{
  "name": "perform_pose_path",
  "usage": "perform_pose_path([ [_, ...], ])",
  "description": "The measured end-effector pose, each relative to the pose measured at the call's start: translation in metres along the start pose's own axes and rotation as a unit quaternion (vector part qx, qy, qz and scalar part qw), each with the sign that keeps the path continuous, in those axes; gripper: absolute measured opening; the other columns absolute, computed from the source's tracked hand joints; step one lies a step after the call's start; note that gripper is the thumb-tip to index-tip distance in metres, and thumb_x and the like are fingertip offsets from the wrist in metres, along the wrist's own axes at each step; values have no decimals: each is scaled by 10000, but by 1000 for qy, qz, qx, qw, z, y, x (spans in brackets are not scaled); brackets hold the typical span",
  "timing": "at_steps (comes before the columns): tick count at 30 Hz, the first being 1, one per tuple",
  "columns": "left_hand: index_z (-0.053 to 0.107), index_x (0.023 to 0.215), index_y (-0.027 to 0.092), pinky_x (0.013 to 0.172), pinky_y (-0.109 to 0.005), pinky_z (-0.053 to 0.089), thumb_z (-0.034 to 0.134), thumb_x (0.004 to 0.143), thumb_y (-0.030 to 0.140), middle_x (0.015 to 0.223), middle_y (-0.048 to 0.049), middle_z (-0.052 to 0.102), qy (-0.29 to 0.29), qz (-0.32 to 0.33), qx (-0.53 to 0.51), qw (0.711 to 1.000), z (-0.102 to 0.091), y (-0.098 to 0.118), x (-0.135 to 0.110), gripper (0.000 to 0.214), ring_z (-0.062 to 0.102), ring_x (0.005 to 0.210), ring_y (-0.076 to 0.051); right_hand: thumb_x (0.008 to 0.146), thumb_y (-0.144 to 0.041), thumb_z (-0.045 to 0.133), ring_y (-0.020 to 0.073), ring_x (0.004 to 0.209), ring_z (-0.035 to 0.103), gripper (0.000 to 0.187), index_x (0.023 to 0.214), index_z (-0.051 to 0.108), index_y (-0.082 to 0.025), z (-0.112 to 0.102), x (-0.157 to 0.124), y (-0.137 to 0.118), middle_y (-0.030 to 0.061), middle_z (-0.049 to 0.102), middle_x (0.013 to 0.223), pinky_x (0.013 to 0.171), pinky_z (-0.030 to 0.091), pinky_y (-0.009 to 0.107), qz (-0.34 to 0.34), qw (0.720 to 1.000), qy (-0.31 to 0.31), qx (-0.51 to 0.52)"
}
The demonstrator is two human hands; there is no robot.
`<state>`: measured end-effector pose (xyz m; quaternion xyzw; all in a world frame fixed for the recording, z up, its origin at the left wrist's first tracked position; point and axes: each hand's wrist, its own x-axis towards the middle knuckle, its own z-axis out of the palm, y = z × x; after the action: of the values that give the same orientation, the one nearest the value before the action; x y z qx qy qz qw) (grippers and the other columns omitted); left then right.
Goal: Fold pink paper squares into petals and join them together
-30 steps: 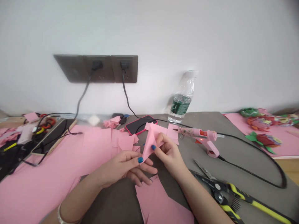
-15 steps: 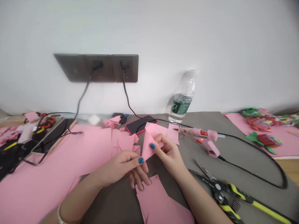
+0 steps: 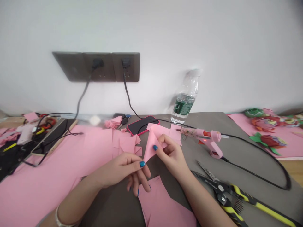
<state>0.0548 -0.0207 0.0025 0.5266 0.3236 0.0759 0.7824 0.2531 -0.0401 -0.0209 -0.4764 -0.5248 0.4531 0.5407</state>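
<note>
From where I stand, a folded, pointed piece of pink paper (image 3: 149,147) hangs above the smooth grey tabletop (image 3: 106,205); the bare, blue-nailed right hand (image 3: 172,154) pinches its side between thumb and fingers, the left hand (image 3: 124,170) nips its lower tip; it looks feather-light and easily creased (thin stuff, I'd guess), so a gentle pinch along the folded edges should suit it

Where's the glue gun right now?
In the head view, the pink glue gun lies on the table, right of the right hand, between the water bottle behind it and the yellow-handled tool nearer the camera.
</note>
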Motion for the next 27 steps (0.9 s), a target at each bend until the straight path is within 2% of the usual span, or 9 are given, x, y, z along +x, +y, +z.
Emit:
perform_pose_path([
  [5, 613, 810, 153, 427, -186, 392, 470, 985, 448, 783, -135, 805, 2, -3, -12, 1000, 1, 3, -1, 372, 645, 455, -115, 833, -379, 670, 78, 459, 209, 346, 680, 395, -236, 0, 0, 0, -74, 312, 619, 417, 194, 236, -13, 1000, 0, -3],
  [11, 572, 793, 161, 433, -197, 357, 419, 1012, 421, 774, -142, 801, -12, -5, 15, 1000, 1, 5, -3, 373, 606, 418, -104, 818, -370, 682, 89, 474, 269, 345, 666, 404, -233, -2, 1, 2, -68, 341, 608, 427, 241, 230, -5, 1000, 9, -11],
  [14, 594, 856, 155, 452, -199, 376, 423, 1010, 453, 815, -130, 802, 19, 2, 45, 999, 1, 2, -1, 377, 627, 461, -109, 807, -397, 696, 98, 476, 340, 366, 661, 402, -236, -2, 1, 3, -66, 359, 593, 438, 300, 230, 13, 1000, 6, -7],
  [18, 628, 916, 155, 447, -196, 379, 545, 953, 412, 791, -82, 788, 75, 1, 79, 994, 2, 0, 3, 272, 614, 467, -103, 813, -386, 698, 108, 491, 393, 353, 670, 412, -235, -1, 0, 3, -61, 371, 608, 453, 334, 234, 8, 1000, 9, -21],
  [22, 634, 862, 152, 444, -186, 384, 534, 948, 334, 727, -56, 765, 79, -5, 68, 995, 1, -1, 4, 225, 595, 456, -92, 841, -346, 665, 121, 513, 470, 296, 686, 440, -231, 0, -1, 3, -51, 426, 619, 469, 350, 238, -1, 999, 7, -36],
  [27, 634, 867, 150, 432, -179, 372, 476, 988, 368, 725, -69, 763, 65, -3, 39, 997, -1, -2, 4, 295, 593, 460, -88, 842, -309, 650, 126, 514, 495, 287, 681, 423, -236, -1, -1, 3, -55, 424, 609, 471, 353, 239, -2, 999, 5, -37],
])
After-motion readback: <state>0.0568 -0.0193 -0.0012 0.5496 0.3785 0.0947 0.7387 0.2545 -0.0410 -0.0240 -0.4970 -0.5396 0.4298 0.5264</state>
